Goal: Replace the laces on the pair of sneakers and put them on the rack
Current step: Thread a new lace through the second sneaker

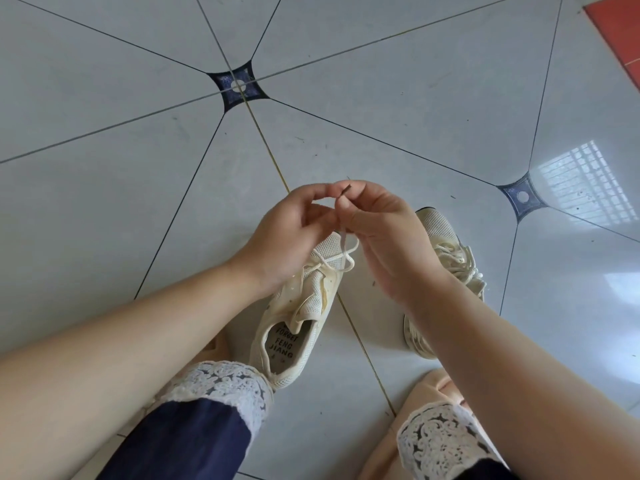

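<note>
Two cream mesh sneakers stand on the tiled floor. The left sneaker (pixel 304 306) points away from me, its opening showing a printed insole. Its cream lace (pixel 341 258) is loosely crossed over the tongue and rises to my hands. My left hand (pixel 294 233) and my right hand (pixel 384 233) meet above the toe, both pinching the lace's end with its dark tip at the fingertips. The right sneaker (pixel 446 247) lies behind my right forearm, partly hidden, with its own lace bunched on top.
The floor is pale grey tile (pixel 381 109) with dark diamond insets. A red surface (pixel 620 32) shows at the top right corner. My legs in navy trousers with white lace cuffs (pixel 225 386) and pink slippers sit at the bottom. No rack is in view.
</note>
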`<state>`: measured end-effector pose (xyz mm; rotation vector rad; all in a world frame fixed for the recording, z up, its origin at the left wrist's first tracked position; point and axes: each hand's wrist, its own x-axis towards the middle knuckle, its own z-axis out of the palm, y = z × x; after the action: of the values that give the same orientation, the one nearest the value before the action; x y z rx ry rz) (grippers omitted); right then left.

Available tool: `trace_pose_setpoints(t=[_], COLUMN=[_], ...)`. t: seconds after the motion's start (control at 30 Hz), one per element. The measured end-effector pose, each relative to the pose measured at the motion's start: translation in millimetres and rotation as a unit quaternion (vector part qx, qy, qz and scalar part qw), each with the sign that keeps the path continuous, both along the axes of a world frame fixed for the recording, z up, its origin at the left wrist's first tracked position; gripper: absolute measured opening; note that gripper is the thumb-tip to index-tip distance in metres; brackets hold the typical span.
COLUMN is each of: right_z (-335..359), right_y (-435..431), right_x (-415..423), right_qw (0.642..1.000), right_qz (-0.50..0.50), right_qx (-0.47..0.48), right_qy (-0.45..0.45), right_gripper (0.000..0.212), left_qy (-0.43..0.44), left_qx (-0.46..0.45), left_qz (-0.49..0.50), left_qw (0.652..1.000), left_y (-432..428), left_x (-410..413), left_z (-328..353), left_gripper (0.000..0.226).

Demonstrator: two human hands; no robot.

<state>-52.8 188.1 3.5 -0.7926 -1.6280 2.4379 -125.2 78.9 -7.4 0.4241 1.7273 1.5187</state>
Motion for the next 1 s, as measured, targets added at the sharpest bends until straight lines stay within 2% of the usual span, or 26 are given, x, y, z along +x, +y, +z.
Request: trace_pose_setpoints(t=[0.17,0.27,0.33,0.37,0.43,0.5,0.53,0.67,0.77,0.83,0.9,1.0], right_z=[-13,-25,-32,-35,-40,-44,-45,-50,-53,-56,-59,-62], right_y=[3,6,3,-2,-12,-22,-25,-30,-29,-28,-28,-30], right_x=[10,25,36,40,46,47,47,46,47,49,50,52], right_qw=[0.997,0.976,0.941,0.923,0.904,0.905,0.909,0.924,0.928,0.929,0.925,0.923], right_qz=[-0.047,-0.105,-0.023,0.040,0.117,0.129,0.129,0.104,0.085,0.076,0.072,0.064], right_qx=[-0.015,0.077,0.186,0.210,0.202,0.180,0.172,0.140,0.126,0.123,0.144,0.152], right_qy=[-0.051,-0.174,-0.282,-0.319,-0.358,-0.363,-0.358,-0.341,-0.341,-0.341,-0.344,-0.347], right_gripper=[0.022,0.021,0.012,0.011,0.019,0.026,0.027,0.020,0.019,0.017,0.010,0.014], left_qy=[-0.004,-0.021,-0.005,0.032,0.156,0.258,0.278,0.212,0.209,0.221,0.214,0.229], left_qx=[-0.022,-0.078,-0.101,-0.113,-0.145,-0.156,-0.155,-0.147,-0.194,-0.226,-0.227,-0.234], left_qz=[-0.001,0.052,0.082,0.083,0.076,0.071,0.062,-0.035,-0.117,-0.131,-0.123,-0.126], left_qw=[1.000,0.995,0.992,0.990,0.974,0.951,0.946,0.966,0.951,0.940,0.942,0.936], left_y=[-3,-6,-9,-10,-14,-16,-16,-15,-16,-18,-20,-22], left_x=[0,-5,-11,-15,-24,-29,-28,1,23,27,26,27], left_z=[-2,-11,-16,-18,-18,-14,-13,-25,-39,-46,-49,-50], left_gripper=[0.022,0.026,0.025,0.023,0.016,0.012,0.010,0.013,0.011,0.011,0.011,0.013])
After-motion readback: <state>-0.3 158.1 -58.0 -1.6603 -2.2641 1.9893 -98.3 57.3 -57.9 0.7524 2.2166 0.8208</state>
